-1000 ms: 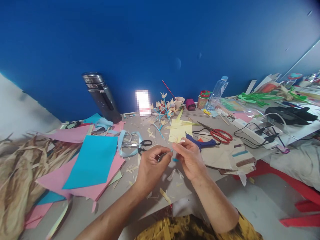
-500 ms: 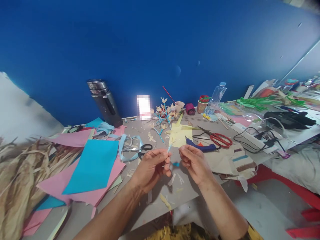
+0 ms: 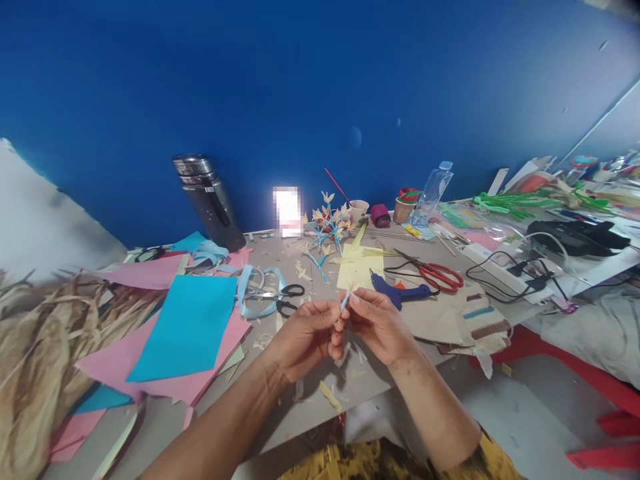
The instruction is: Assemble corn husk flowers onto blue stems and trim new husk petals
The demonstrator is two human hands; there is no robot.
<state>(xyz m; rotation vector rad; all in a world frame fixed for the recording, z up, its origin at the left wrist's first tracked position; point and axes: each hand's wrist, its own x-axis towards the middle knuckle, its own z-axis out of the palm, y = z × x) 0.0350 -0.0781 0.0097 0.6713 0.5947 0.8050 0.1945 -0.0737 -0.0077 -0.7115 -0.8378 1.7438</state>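
Between my fingertips is a small flower stem (image 3: pixel 345 301), wrapped in light blue with a pale tip. My left hand (image 3: pixel 313 333) pinches it from the left, fingers curled. My right hand (image 3: pixel 380 323) closes on it from the other side, thumb and forefinger at its upper part. Beyond my hands lies a branch of pale flowers on blue stems (image 3: pixel 327 230). Black-handled scissors (image 3: pixel 290 297) rest left of my hands, beside a loop of light blue strip (image 3: pixel 243 293). A blue glue gun (image 3: pixel 403 291) lies to the right on the table.
Blue sheet (image 3: pixel 187 327) over pink paper and dried husks (image 3: pixel 30 373) fill the left. A dark flask (image 3: pixel 210 203) stands against the wall. Red-handled scissors (image 3: pixel 443 277), a plastic bottle (image 3: pixel 434 193) and a power strip (image 3: pixel 500 270) are on the right. Paper scraps litter the front.
My right hand has moved left to meet my left hand, and its fingers now close on the flower stem. My left hand stays nearly in place.
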